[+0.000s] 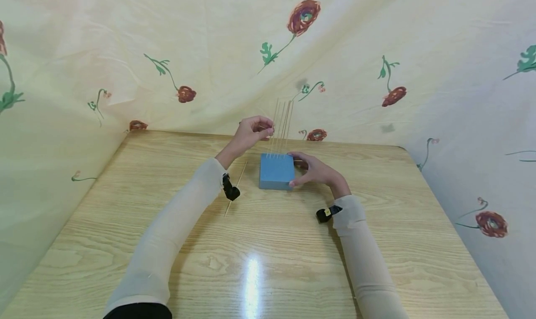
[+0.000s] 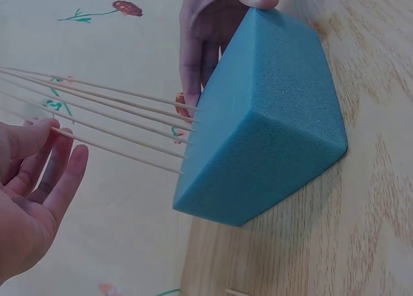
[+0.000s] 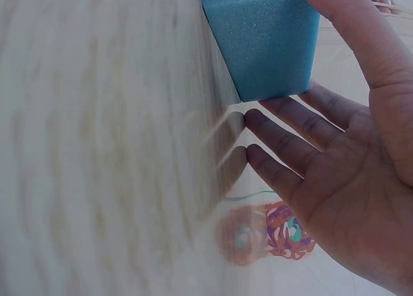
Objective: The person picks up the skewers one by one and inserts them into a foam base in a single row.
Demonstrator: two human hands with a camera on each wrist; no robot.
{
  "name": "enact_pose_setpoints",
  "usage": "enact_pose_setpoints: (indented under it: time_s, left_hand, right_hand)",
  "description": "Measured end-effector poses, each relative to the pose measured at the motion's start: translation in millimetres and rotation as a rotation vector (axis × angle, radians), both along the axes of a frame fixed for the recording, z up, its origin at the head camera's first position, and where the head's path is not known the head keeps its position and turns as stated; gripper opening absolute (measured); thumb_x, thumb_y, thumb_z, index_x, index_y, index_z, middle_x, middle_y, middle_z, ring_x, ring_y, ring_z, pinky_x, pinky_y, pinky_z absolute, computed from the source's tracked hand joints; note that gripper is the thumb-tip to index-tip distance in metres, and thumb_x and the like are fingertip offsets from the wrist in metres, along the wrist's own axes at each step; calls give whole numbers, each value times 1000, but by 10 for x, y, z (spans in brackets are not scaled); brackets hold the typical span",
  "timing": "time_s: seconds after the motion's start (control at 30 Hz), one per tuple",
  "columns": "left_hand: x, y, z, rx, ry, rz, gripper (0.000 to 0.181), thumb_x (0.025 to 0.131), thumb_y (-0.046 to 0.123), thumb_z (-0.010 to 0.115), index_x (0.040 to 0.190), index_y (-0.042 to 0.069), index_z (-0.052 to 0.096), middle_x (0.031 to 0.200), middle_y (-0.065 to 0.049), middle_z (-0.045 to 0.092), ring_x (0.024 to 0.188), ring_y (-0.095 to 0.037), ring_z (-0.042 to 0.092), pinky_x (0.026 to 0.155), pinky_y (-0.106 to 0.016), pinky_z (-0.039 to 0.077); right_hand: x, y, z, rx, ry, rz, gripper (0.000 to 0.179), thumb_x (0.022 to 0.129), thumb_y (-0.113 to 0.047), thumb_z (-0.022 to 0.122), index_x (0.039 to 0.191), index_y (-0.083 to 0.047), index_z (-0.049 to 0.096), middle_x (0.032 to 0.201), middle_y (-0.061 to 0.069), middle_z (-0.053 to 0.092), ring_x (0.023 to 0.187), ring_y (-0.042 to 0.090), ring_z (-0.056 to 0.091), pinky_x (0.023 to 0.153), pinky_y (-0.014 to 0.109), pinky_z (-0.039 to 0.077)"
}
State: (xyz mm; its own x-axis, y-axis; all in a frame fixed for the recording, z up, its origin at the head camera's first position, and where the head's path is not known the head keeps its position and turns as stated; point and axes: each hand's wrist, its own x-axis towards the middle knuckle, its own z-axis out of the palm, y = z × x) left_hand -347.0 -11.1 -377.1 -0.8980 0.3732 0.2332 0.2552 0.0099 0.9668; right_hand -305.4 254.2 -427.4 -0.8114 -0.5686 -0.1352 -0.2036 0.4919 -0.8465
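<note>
A blue foam block (image 1: 277, 171) lies on the wooden table, with several thin wooden skewers (image 1: 286, 123) standing in a row along its far edge. My left hand (image 1: 252, 131) is raised at the left of the row. In the left wrist view its thumb and fingertip pinch the outermost skewer (image 2: 119, 151), whose lower end is in the foam. My right hand (image 1: 317, 171) holds the block from the right, thumb at the near corner and fingers round the far side. The right wrist view has that hand's lower fingers (image 3: 281, 138) spread beside the block's end.
A loose skewer (image 1: 242, 173) lies on the table (image 1: 293, 244) left of the block, close to the left wrist. Floral cloth (image 1: 234, 39) hangs behind the table's back edge and at both sides. Each wrist wears a small black camera (image 1: 231, 188).
</note>
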Motion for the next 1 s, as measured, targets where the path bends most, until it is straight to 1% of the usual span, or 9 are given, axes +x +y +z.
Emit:
enact_pose_setpoints:
  time_s: [0.17, 0.2, 0.37, 0.53, 0.63, 0.73, 0.83, 0.9, 1.0]
  left_hand:
    - [13, -4, -12, 7, -5, -1, 29, 99, 4, 65, 122, -13, 61, 108, -20, 68, 87, -12, 66, 84, -36, 64]
    - [14, -5, -14, 10, -5, -2, 29, 99, 4, 65, 122, -13, 61, 109, -21, 68, 86, -12, 66, 85, -38, 64]
    - [16, -7, -14, 10, 4, -2, 27, 98, 3, 65, 119, -13, 62, 110, -25, 67, 86, -11, 67, 85, -39, 64]
    - [16, -9, -18, 22, 9, -5, 28, 98, 2, 65, 119, -16, 61, 106, -22, 68, 84, -11, 67, 79, -30, 64]
    - [18, -8, -20, 24, 7, -2, 29, 98, 2, 65, 120, -17, 60, 102, -17, 68, 83, -11, 67, 79, -31, 64]
    - [22, -3, -18, 16, 12, 7, 25, 98, 1, 65, 118, -14, 61, 99, -10, 68, 83, -12, 67, 83, -38, 64]
    - [23, 2, -15, 5, 25, 10, 19, 98, 1, 65, 114, -10, 64, 97, -7, 67, 83, -13, 66, 87, -47, 62]
    - [21, 6, -15, -1, 32, 10, 16, 98, 0, 65, 112, -6, 65, 96, -7, 67, 83, -13, 66, 87, -48, 62]
    - [15, 8, -19, -7, 41, 11, 14, 98, 0, 65, 110, -4, 66, 96, -9, 68, 82, -12, 67, 84, -43, 63]
  right_hand:
    - [-1, 1, -2, 1, -4, 2, 100, 81, -13, 87, 161, -5, 26, 165, 18, 29, 152, 41, 29, 126, 57, 25]
    - [-1, 1, -3, 1, -5, 2, 100, 81, -12, 87, 161, -5, 26, 165, 18, 29, 152, 41, 29, 126, 56, 26]
    - [5, 13, -4, -2, -7, 3, 100, 82, -13, 87, 161, -5, 26, 165, 18, 29, 152, 42, 29, 125, 57, 26]
    - [5, 14, -3, -6, -12, 0, 100, 82, -13, 87, 160, -5, 27, 165, 19, 30, 152, 42, 29, 125, 57, 25]
    - [2, 7, -2, -7, -16, -3, 100, 81, -12, 87, 160, -6, 27, 164, 18, 31, 152, 42, 29, 126, 57, 25]
    - [-5, 2, -6, -9, -19, -6, 100, 81, -12, 87, 160, -6, 27, 164, 17, 31, 152, 41, 30, 126, 57, 25]
    - [-10, -2, -8, -9, -20, -7, 99, 81, -12, 87, 160, -6, 27, 164, 18, 31, 152, 42, 30, 126, 57, 25]
    - [-12, -5, -8, -11, -21, -6, 99, 81, -12, 87, 160, -5, 27, 164, 18, 32, 152, 42, 30, 126, 57, 25]
    - [-12, -8, -5, -14, -22, -4, 99, 81, -11, 87, 160, -5, 27, 164, 18, 32, 152, 42, 30, 126, 57, 25]
